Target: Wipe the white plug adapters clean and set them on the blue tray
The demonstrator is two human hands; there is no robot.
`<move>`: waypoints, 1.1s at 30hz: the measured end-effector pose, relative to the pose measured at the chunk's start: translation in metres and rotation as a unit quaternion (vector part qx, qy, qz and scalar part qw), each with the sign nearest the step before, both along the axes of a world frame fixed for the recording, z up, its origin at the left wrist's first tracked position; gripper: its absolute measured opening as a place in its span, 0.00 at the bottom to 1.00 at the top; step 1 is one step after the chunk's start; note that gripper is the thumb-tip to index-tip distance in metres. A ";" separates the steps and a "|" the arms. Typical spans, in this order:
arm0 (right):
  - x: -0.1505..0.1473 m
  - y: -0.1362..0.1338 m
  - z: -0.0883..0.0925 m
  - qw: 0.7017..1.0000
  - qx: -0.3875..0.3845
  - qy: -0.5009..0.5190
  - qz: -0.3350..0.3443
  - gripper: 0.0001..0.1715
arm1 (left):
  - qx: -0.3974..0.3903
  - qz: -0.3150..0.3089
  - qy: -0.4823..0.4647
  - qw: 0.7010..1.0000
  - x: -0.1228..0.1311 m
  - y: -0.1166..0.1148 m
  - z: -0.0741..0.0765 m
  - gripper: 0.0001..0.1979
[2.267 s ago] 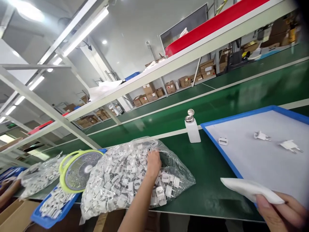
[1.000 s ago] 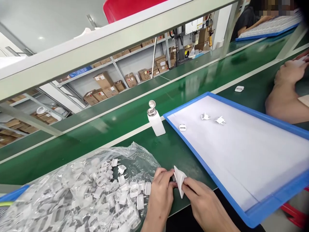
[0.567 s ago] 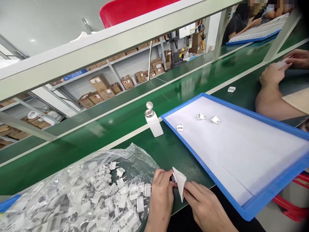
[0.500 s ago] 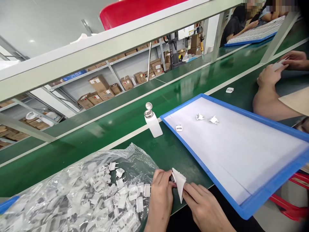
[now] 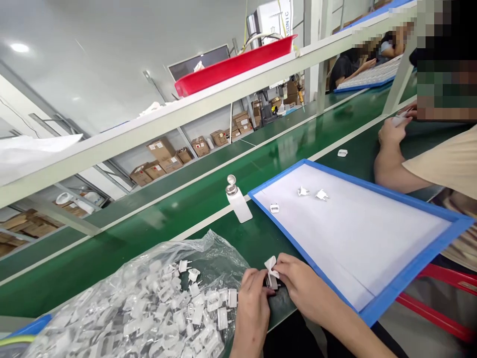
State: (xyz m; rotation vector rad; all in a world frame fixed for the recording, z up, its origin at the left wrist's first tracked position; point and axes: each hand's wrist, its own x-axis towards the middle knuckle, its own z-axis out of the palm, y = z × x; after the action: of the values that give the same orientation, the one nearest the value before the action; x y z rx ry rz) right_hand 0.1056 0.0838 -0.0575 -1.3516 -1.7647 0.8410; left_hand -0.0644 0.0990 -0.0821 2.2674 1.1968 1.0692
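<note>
Near the table's front edge, my left hand [image 5: 254, 303] is closed on a white plug piece [image 5: 272, 282] whose pins point right. My right hand [image 5: 298, 278] pinches a folded white cloth [image 5: 272, 266] against the top of that piece. Left of my hands lies a clear plastic bag [image 5: 208, 243] full of white plug pieces [image 5: 167, 298]. To the right is a blue-rimmed tray [image 5: 294, 236] with a white lining, holding two pronged pieces [image 5: 322, 195] and a small oval one [image 5: 275, 208]. A white bottle [image 5: 240, 206] with its metal lid raised stands behind my hands.
A person's arm [image 5: 391, 164] is at the right, beyond the tray, near another white piece [image 5: 342, 153]. A pale rail [image 5: 179, 112] crosses above the green table, carrying a red tray [image 5: 238, 64]. A red stool [image 5: 436, 303] is at the lower right.
The head view has tilted upward. My right hand has moved up to the top of the held piece, and the cloth, spread out before, is now bunched there. More of the held piece shows.
</note>
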 end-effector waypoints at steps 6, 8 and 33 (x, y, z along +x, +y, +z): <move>0.024 -0.006 0.027 0.986 -0.104 0.122 0.043 0.20 | -0.007 -0.018 -0.087 0.996 0.004 -0.023 0.032 0.20; 0.027 -0.012 0.030 0.976 -0.131 0.171 0.046 0.22 | -0.010 0.001 -0.130 0.991 0.009 -0.029 0.038 0.16; -0.024 -0.063 0.021 0.955 0.122 0.255 -0.094 0.13 | -0.454 0.077 -0.610 0.645 0.032 -0.045 0.054 0.19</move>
State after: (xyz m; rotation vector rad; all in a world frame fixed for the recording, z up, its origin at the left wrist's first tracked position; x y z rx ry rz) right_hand 0.0814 0.0206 -0.0362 -1.0072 -1.2673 0.7536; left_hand -0.0320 0.0537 -0.0285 0.3823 0.8795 1.2325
